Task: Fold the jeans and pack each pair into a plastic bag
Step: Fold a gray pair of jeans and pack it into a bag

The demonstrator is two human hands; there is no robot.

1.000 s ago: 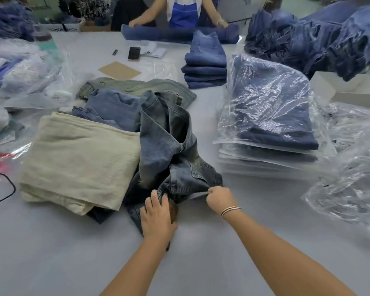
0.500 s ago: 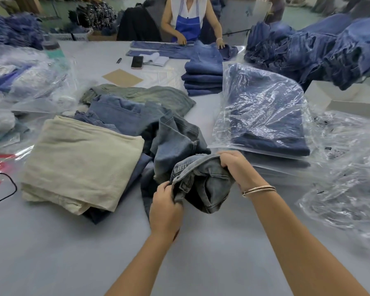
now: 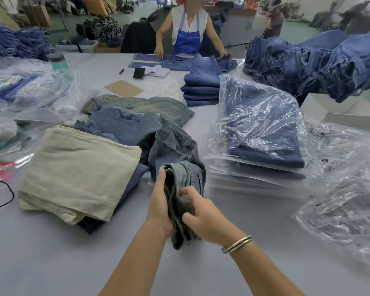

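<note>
Gripping one faded jeans (image 3: 179, 167): left hand (image 3: 159, 201), right hand (image 3: 203, 214), both grips curled closed around denim.

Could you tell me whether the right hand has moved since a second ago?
Yes: the right hand moved leftward across the table, meeting the left hand.
</note>
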